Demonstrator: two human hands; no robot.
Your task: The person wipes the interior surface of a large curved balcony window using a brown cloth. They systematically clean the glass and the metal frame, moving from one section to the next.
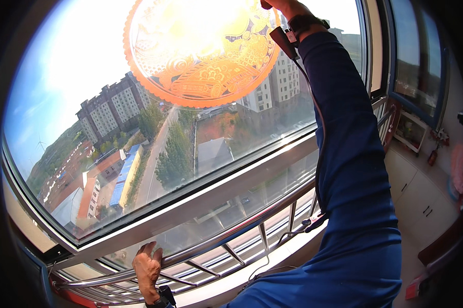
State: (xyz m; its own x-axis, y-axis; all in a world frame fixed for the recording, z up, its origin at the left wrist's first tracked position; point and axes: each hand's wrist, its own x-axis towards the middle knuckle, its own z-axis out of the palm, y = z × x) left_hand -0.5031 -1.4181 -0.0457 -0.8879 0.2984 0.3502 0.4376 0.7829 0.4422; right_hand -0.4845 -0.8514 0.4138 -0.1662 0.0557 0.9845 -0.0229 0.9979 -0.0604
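Observation:
A large round paper-cut window decoration (216,86), orange with a scalloped rim, is on the window glass (254,127); strong sunlight washes out its upper part. My right arm reaches up along its right side. Only part of my right hand (279,4) shows at the top edge, beside the decoration's upper right rim; its fingers are mostly cut off, so what it holds is hidden. Lower left, my left hand (147,265) rests at the metal railing (216,240), fingers up against the lower window frame (170,215). Both wrists wear dark straps with small devices.
A black cable (322,154) runs down my right sleeve and over the white sill (285,254). Railing bars cross below the window. White cabinets (420,192), a small framed box (410,131) and a red vase (432,158) stand at the right. Buildings and a road lie outside, far below.

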